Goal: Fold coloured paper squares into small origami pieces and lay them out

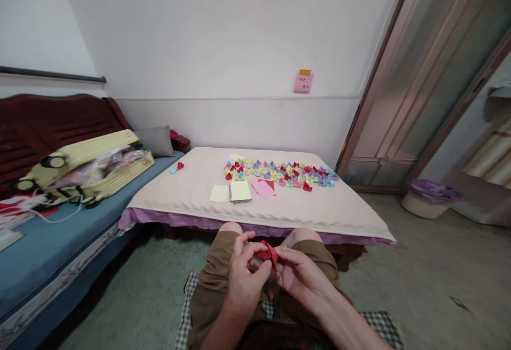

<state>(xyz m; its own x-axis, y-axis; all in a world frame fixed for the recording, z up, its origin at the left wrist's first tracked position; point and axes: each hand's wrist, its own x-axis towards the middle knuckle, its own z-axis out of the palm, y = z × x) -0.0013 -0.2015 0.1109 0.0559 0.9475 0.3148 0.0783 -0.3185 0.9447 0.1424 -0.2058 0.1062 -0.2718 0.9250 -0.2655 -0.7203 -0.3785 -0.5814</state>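
Left hand [244,269], right hand [301,274]: fingertips [263,272] nearly closed, pinching small red folded-paper piece [270,254] between; best press softly.

Covered folds, cropped edges, unreadable marks
At lower centre, the left hand [245,273] and right hand [301,275] cover parts of the red paper [272,255]; both forearms [343,313] run off the bottom edge. Marks on the pink note [300,86], upper right of centre, are too small to read. The left edge cuts off the blue-covered bench [51,233], the right edge the curtain [493,153]. Contents [114,163] of the suitcase [88,149], at left, are indistinct.
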